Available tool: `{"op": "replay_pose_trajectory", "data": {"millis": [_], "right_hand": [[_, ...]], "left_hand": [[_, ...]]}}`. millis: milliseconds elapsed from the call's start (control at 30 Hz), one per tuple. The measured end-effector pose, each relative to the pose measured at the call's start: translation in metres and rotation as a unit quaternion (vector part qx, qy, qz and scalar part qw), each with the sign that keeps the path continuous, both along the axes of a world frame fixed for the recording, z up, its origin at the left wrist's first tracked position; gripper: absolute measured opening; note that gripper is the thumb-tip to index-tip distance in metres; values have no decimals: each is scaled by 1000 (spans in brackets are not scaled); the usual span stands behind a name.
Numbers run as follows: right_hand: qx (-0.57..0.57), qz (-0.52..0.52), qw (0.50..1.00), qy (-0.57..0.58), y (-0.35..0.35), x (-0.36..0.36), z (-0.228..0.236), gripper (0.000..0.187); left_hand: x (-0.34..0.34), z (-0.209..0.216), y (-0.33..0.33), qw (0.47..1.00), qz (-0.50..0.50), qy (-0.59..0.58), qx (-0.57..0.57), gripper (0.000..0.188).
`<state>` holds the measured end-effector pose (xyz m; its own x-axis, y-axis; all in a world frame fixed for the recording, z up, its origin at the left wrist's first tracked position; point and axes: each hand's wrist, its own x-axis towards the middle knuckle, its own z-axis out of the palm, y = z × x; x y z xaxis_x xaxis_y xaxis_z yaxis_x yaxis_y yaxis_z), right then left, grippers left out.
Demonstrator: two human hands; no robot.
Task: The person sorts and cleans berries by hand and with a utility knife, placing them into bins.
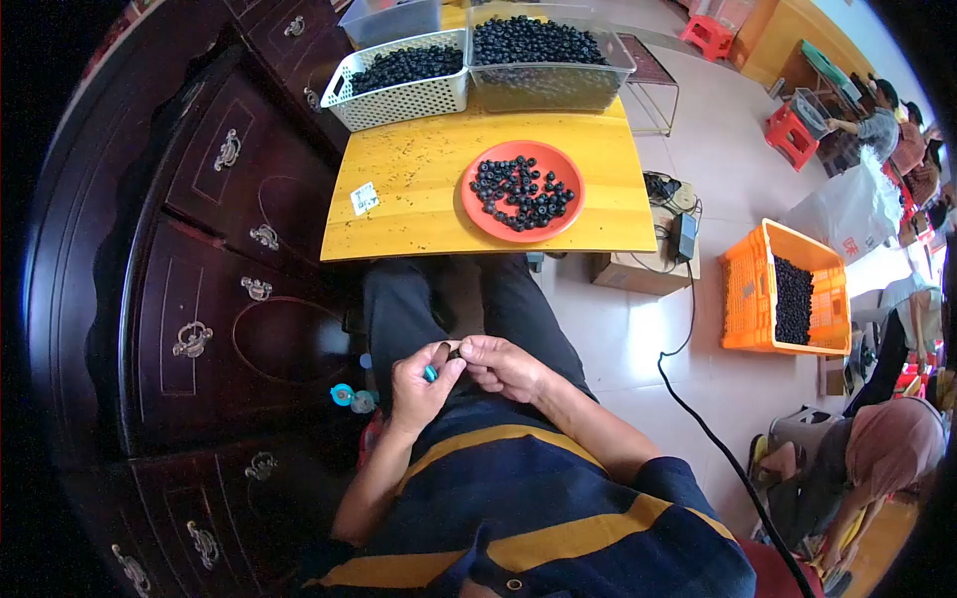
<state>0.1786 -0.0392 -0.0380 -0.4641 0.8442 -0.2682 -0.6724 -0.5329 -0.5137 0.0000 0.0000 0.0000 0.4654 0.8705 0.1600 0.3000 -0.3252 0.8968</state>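
Note:
Both my hands are close together above my lap, in front of the table edge. My left hand [421, 387] is closed around a small tool with a teal end [430, 374]; most of it is hidden by the fingers. The fingertips of my right hand [504, 368] pinch a small black ring-like part [455, 352], which meets the left thumb and fingers. Ahead on the yellow table [399, 214] sits an orange-red plate [568, 214] with many loose black parts of the same look [523, 189].
A white perforated basket [409, 106] and a clear bin [548, 90], both full of black parts, stand at the table's back. Dark drawers [214, 164] line the left. An orange crate [743, 289], a cardboard box [638, 274] and a black cable [713, 439] are on the right floor. Other people work farther right.

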Motion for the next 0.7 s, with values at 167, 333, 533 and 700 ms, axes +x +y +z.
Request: {"op": "replay_pose_trajectory", "data": {"millis": [167,333,533,700], "right_hand": [[-43,-35,997,60,-7,-8,-3,20],[-52,-53,994,79,-5,-2,14,21],[-72,-64,988,119,3,-7,8,20],[-95,-79,984,131,8,-12,10,17]], "left_hand": [[6,7,-7,996,40,-6,79,23],[15,8,-1,995,33,-15,90,26],[16,1,6,990,40,-9,135,30],[12,-2,16,983,36,-17,179,29]]}}
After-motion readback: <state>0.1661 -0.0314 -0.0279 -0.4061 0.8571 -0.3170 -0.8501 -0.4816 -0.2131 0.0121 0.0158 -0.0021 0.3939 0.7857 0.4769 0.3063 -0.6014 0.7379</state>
